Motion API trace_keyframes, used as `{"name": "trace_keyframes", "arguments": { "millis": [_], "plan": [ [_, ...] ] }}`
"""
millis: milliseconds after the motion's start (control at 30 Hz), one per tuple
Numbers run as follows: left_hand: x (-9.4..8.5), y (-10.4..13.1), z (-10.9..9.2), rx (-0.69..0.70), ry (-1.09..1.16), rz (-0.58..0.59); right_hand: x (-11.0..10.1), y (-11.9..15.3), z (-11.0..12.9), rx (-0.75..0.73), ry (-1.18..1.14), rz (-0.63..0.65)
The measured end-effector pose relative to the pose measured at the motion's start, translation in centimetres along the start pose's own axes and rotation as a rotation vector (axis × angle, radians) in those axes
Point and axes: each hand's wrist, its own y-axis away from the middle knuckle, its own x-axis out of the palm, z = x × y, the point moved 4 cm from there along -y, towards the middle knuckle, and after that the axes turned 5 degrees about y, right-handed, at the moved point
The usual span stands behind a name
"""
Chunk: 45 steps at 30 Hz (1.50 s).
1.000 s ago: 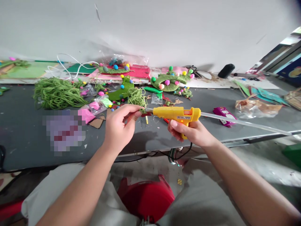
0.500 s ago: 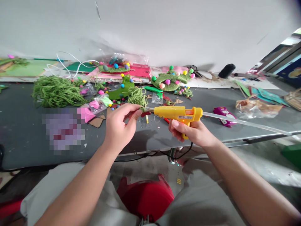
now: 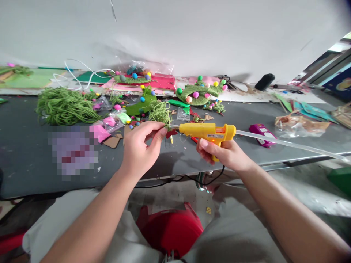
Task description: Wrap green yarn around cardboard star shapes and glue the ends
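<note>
In my right hand [image 3: 219, 151] is a yellow glue gun [image 3: 204, 130], its nozzle pointing left and a long clear glue stick [image 3: 276, 140] sticking out of its back. My left hand [image 3: 145, 142] is pinched at the nozzle's tip, on something small that its fingertips mostly hide. A small dark red piece [image 3: 171, 133] shows just beside those fingertips. Right behind them lies a loose bunch of thin green yarn [image 3: 159, 112]. Further back is a green yarn-wrapped piece with coloured pompoms [image 3: 199, 94].
A large heap of green yarn [image 3: 65, 106] and pink felt in plastic [image 3: 100, 133] lie left on the grey table [image 3: 115, 171]. At right are a purple packet [image 3: 262, 135] and a plastic bag [image 3: 300, 126]. A black cord [image 3: 178, 179] hangs at the front edge. Below is a red stool [image 3: 170, 230].
The left fingertips have shifted very slightly, and more of the dark red piece shows beside them. The glue gun has hardly moved.
</note>
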Motion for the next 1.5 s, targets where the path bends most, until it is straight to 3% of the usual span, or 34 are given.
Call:
{"name": "trace_keyframes", "arguments": {
  "millis": [400,1100,1500],
  "plan": [
    [0.01,0.24,0.33,-0.094,-0.014,-0.028,0.18,0.03,0.12,0.015,-0.008,-0.017],
    [0.17,0.26,0.06,-0.056,-0.018,0.0,0.05,-0.04,-0.12,0.012,-0.019,-0.018],
    [0.01,0.12,0.15,-0.097,-0.01,0.0,-0.34,0.1,-0.4,0.04,-0.041,-0.09]
  ]
}}
